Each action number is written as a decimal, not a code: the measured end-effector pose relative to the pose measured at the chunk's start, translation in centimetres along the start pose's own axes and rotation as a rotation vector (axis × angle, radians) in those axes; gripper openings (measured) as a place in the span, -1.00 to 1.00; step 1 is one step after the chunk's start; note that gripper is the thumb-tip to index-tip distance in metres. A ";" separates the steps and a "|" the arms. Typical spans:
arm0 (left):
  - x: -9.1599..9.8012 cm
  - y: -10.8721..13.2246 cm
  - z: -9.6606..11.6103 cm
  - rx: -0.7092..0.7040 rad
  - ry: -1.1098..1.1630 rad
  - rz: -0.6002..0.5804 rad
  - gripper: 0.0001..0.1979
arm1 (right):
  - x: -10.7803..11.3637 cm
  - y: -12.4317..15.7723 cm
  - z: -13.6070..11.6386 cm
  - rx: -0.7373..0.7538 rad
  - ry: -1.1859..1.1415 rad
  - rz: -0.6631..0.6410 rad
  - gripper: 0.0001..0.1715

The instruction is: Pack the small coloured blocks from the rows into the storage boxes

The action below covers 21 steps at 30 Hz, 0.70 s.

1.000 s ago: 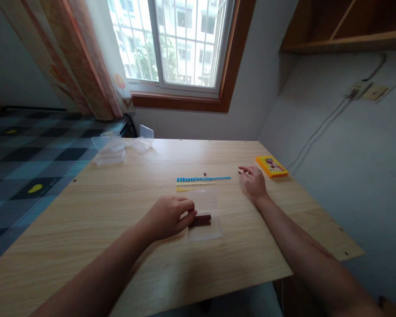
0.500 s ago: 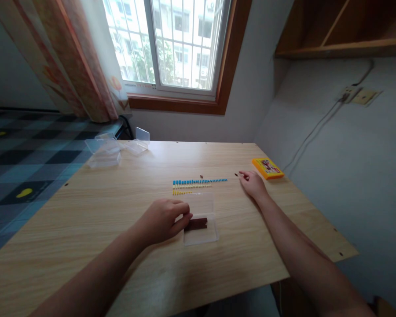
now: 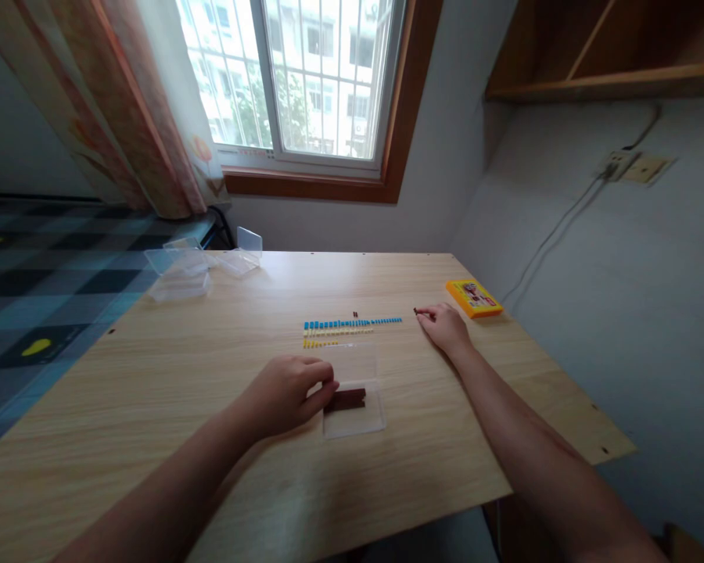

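Left hand point(image 3: 290, 395): your thumb and fingertips close together at the brown strips point(image 3: 350, 399); grip unclear.
Strip location: inside the open clear box point(image 3: 382, 414).
Right hand point(image 3: 447, 328): your fingertips meet a small brown piece point(image 3: 415, 311) at the tabletop point(image 3: 434, 446); pinch unclear.

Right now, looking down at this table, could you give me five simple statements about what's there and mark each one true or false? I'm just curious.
1. The left hand is at the dark brown strips in the open clear box. True.
2. The orange box stands upright on its edge. False: it lies flat on the table.
3. The right hand is nearer to the orange box than the left hand is. True.
4. The cream row reaches farther right than the blue row. False: the blue row reaches farther.
5. Other clear boxes sit near the table's far left corner. True.
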<state>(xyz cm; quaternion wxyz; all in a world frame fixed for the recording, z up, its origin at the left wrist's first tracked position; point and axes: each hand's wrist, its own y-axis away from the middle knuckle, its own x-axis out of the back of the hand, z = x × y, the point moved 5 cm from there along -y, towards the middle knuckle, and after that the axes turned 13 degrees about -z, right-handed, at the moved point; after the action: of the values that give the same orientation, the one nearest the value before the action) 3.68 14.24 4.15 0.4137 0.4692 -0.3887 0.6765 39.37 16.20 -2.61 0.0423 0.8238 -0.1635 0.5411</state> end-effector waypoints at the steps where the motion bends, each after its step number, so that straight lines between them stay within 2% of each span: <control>1: 0.0 0.0 0.0 0.001 -0.002 -0.002 -0.70 | 0.0 0.0 -0.1 -0.004 0.004 0.000 -0.69; 21: 0.2 -0.1 0.2 0.038 -0.006 -0.053 -0.72 | 0.6 0.6 -0.2 -0.046 -0.026 -0.018 -0.73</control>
<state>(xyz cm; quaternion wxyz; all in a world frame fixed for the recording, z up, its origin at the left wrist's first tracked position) 3.84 14.10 4.39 0.4212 0.4891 -0.3648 0.6711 39.26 15.55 -2.08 0.0641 0.8311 -0.1692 0.5258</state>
